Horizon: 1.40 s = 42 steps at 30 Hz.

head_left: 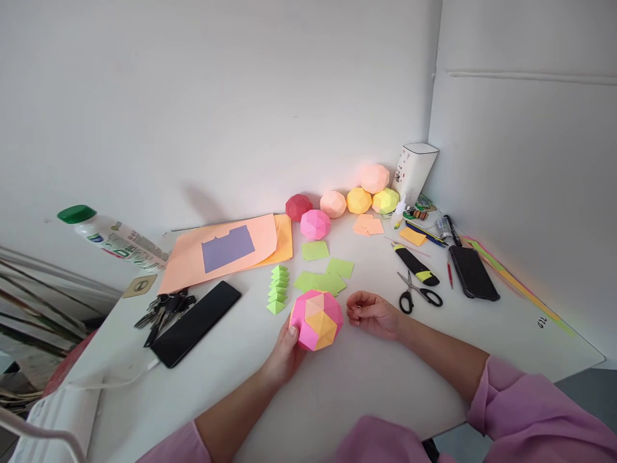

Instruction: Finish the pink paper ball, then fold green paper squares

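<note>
My left hand [284, 354] grips a faceted paper ball [318, 320] in pink, orange and peach, with the thumb on its left side. Just right of the ball, and apart from it, is my right hand [373, 315]. Its fingers are curled in towards the thumb, and I see nothing in them. Behind the ball lie loose light-green paper squares [321, 281]. A row of folded green paper pieces [278, 289] stands to its left. Scissors [418, 292] with black handles rest open beyond my right hand.
Several finished paper balls [333, 204] sit along the wall. Coloured sheets [231, 247], keys [166, 308] and a black slab-like device [197, 323] lie at left, near a tilted-looking bottle [120, 241]. A cutter knife [415, 263], phone [473, 272], glue bottle [399, 213] and white container [415, 172] are at right.
</note>
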Available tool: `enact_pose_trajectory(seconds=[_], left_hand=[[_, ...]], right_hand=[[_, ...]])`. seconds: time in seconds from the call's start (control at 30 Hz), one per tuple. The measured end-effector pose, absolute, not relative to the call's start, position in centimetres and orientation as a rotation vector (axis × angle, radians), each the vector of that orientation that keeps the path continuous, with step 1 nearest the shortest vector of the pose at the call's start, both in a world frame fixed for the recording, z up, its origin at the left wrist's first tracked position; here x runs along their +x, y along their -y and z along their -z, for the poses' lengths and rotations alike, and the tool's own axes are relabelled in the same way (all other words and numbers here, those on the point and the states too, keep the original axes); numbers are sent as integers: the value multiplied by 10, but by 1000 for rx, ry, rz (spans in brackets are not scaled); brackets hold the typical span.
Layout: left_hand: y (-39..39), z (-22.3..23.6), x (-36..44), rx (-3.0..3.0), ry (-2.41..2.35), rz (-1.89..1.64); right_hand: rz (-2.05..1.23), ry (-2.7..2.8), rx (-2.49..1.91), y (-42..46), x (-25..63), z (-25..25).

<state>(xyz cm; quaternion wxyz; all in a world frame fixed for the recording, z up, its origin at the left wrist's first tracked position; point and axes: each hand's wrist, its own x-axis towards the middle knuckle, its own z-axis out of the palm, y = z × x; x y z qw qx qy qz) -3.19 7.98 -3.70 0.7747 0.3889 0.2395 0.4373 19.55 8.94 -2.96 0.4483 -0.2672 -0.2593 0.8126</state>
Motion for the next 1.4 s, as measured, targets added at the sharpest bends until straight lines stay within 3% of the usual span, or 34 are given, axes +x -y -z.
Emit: enact_pose_trajectory(seconds=[1.4], left_hand=[[-79,36,-32,839,-525,-936]], right_hand=[[-2071,642,-595,-90,196,28]])
